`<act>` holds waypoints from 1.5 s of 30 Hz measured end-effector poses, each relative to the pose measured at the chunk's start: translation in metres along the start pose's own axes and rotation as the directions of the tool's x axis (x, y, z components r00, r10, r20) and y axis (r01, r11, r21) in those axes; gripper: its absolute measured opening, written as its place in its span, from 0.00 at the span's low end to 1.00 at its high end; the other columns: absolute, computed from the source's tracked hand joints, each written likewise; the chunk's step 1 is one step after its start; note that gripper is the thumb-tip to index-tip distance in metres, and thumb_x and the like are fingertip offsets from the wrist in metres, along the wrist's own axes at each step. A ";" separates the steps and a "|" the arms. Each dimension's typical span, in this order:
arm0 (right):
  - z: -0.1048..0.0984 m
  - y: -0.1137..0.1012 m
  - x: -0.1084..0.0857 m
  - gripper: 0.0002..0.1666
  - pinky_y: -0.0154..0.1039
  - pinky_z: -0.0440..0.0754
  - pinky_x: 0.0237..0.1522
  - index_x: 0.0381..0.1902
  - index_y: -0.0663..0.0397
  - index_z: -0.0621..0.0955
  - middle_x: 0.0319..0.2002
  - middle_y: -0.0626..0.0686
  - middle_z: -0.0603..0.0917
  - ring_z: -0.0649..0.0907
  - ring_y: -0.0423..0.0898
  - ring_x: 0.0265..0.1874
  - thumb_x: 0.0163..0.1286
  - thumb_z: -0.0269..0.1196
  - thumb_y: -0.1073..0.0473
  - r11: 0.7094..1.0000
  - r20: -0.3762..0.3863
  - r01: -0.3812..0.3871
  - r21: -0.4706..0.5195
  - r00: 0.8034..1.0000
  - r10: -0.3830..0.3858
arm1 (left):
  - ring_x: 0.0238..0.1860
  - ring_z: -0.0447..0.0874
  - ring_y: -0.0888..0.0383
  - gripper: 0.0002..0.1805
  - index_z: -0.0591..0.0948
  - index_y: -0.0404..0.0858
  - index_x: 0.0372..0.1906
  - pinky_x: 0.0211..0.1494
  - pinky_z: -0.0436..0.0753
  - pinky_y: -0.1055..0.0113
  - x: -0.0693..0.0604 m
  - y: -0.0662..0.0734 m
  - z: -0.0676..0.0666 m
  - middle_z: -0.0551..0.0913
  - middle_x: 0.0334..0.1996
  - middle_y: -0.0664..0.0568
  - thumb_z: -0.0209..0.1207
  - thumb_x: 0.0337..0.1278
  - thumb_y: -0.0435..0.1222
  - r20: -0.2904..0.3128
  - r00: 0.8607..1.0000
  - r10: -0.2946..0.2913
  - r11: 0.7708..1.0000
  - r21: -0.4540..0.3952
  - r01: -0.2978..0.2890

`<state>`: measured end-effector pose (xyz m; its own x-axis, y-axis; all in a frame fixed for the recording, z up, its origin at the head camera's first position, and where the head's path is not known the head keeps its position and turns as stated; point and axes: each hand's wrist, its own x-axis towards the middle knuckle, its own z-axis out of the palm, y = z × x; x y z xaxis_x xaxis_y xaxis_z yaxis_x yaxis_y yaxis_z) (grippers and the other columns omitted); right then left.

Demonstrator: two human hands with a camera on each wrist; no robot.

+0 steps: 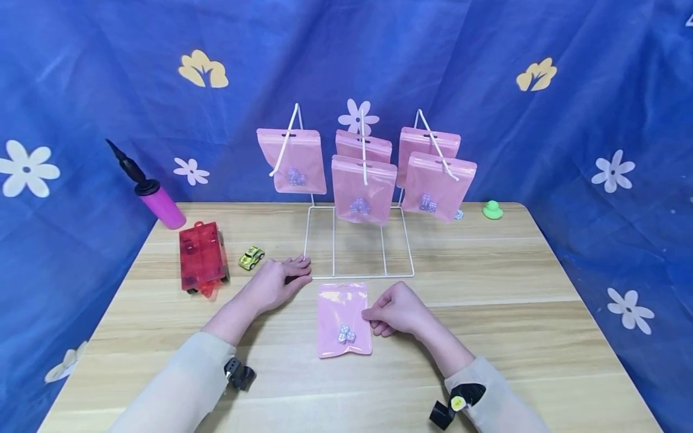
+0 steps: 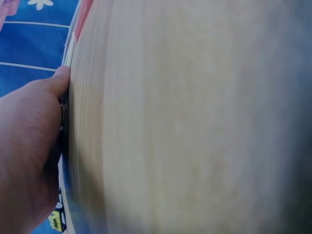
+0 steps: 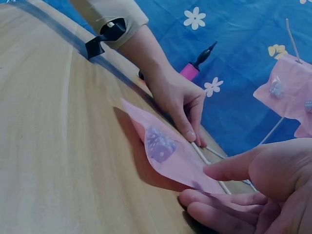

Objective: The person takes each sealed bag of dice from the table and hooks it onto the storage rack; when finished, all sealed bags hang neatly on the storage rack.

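A pink zip bag (image 1: 337,310) with several pale dice (image 1: 346,334) inside lies on the table in front of a white wire display rack (image 1: 361,277). My right hand (image 1: 399,310) pinches the bag's right edge, thumb above and fingers below; in the right wrist view the bag (image 3: 161,146) looks tilted, part of it off the wood. At the rack's front left base corner, my left hand (image 1: 275,284) holds the wire between thumb and fingers. The left wrist view shows mostly wood, with my left hand (image 2: 31,146) at its left side.
Several pink bags of dice (image 1: 364,192) hang from the rack's three arms. On the left are a yellow toy car (image 1: 251,257), a red translucent case (image 1: 201,255) and a pink hand pump (image 1: 162,205). A green rubber duck (image 1: 492,210) sits at the back right.
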<state>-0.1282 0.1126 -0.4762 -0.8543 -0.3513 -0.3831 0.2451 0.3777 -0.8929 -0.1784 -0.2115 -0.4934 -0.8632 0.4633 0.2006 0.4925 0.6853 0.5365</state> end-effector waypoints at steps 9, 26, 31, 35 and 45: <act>-0.001 0.002 0.005 0.05 0.37 0.89 0.22 0.30 0.67 0.87 0.22 0.61 0.88 0.89 0.46 0.19 0.65 0.73 0.70 0.998 0.083 -0.030 0.049 0.996 0.026 | 0.68 0.78 0.42 0.19 0.86 0.31 0.59 0.73 0.73 0.46 0.002 -0.001 0.002 0.83 0.62 0.41 0.69 0.71 0.38 0.007 1.000 0.011 1.000 -0.012 -0.011; -0.007 0.003 0.007 0.11 0.40 0.91 0.33 0.47 0.75 0.79 0.31 0.60 0.89 0.89 0.47 0.27 0.67 0.66 0.76 0.972 0.145 0.065 0.226 0.984 -0.099 | 0.67 0.80 0.42 0.17 0.88 0.31 0.56 0.73 0.74 0.46 0.002 0.000 0.001 0.85 0.60 0.41 0.71 0.68 0.37 -0.021 1.000 0.021 1.000 0.005 -0.021; -0.008 0.004 0.008 0.12 0.39 0.91 0.33 0.48 0.78 0.83 0.33 0.61 0.90 0.89 0.45 0.28 0.67 0.67 0.76 0.973 0.133 0.063 0.222 0.987 -0.094 | 0.67 0.79 0.42 0.17 0.88 0.31 0.56 0.73 0.73 0.46 0.002 0.001 0.001 0.84 0.60 0.41 0.70 0.69 0.37 -0.018 1.000 0.010 1.000 0.002 -0.010; -0.009 0.001 0.007 0.09 0.40 0.92 0.35 0.46 0.77 0.84 0.35 0.63 0.91 0.90 0.46 0.29 0.69 0.67 0.75 0.974 0.122 0.059 0.220 0.989 -0.088 | 0.68 0.79 0.42 0.17 0.88 0.31 0.56 0.74 0.73 0.45 0.002 0.000 0.001 0.84 0.61 0.41 0.70 0.69 0.37 -0.013 1.000 0.000 1.000 -0.002 0.000; -0.022 -0.017 0.003 0.10 0.45 0.91 0.46 0.48 0.75 0.83 0.38 0.57 0.90 0.90 0.46 0.37 0.73 0.66 0.71 0.956 0.068 0.138 0.260 0.985 -0.161 | 0.67 0.79 0.43 0.17 0.88 0.31 0.57 0.73 0.74 0.45 0.003 -0.001 0.001 0.84 0.61 0.41 0.70 0.70 0.38 -0.010 1.000 0.005 1.000 -0.003 -0.005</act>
<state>-0.1446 0.1240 -0.4573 -0.8495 -0.4647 -0.2499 0.2358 0.0894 -0.9677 -0.1808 -0.2101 -0.4943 -0.8619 0.4608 0.2116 0.4964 0.6815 0.5377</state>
